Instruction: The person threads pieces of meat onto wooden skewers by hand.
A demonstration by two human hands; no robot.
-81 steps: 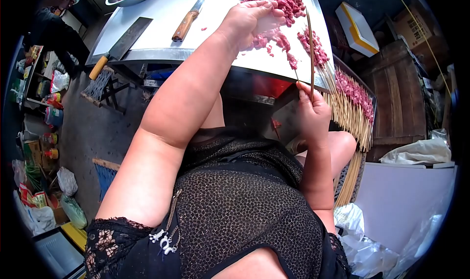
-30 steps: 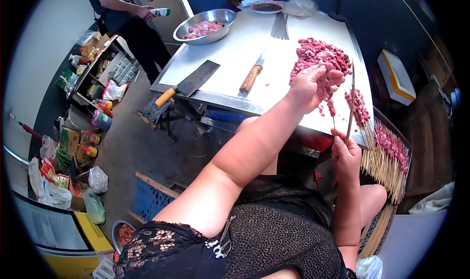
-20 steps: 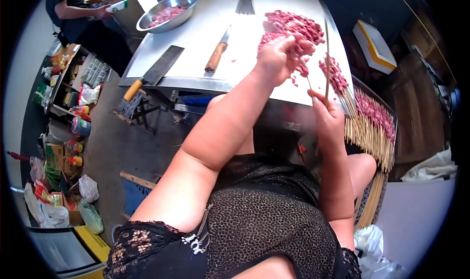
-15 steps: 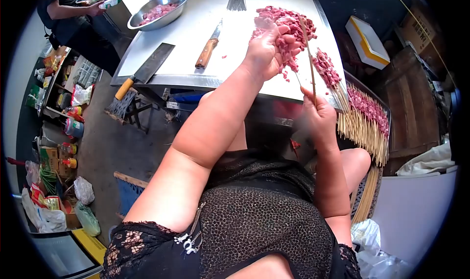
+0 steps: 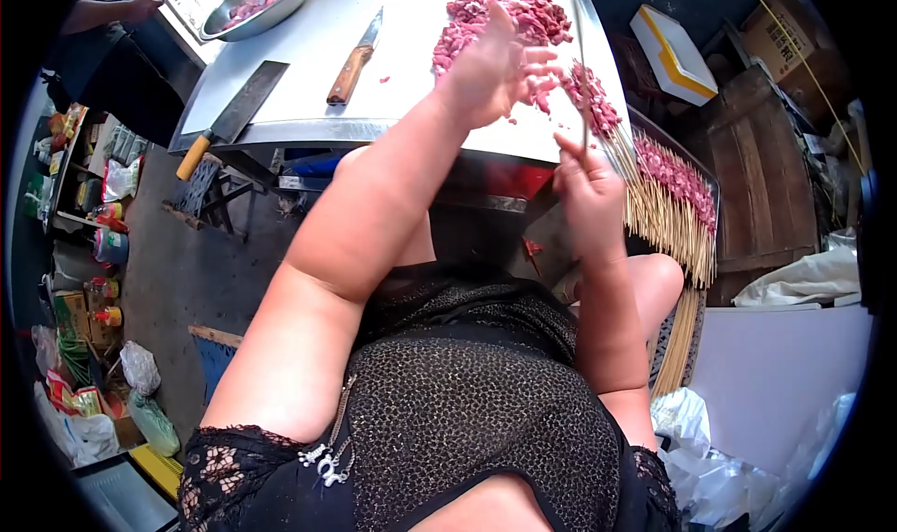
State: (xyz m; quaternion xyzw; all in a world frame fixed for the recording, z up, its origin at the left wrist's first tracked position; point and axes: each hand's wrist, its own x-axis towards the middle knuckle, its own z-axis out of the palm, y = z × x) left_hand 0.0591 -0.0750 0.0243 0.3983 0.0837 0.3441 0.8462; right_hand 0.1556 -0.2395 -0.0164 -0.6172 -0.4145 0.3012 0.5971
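Observation:
My left hand is over the near edge of a pile of cut raw meat, fingers apart and thumb raised, with no piece visible in it. In my right hand, just off the table's front edge, a thin skewer is gripped and points up and away; its tip is blurred. Several loaded meat skewers lie at the table's right edge, their sticks jutting toward me. More meat skewers fill a tray below on the right.
On the white table lie a wooden-handled knife and a cleaver whose handle overhangs the front edge. A metal bowl of meat stands at the back left. Another person stands to the left. A foam box sits right.
My left hand has opened out, its fingers now spread over the near side of the meat. My right hand still grips the skewer. The whole view has shifted slightly.

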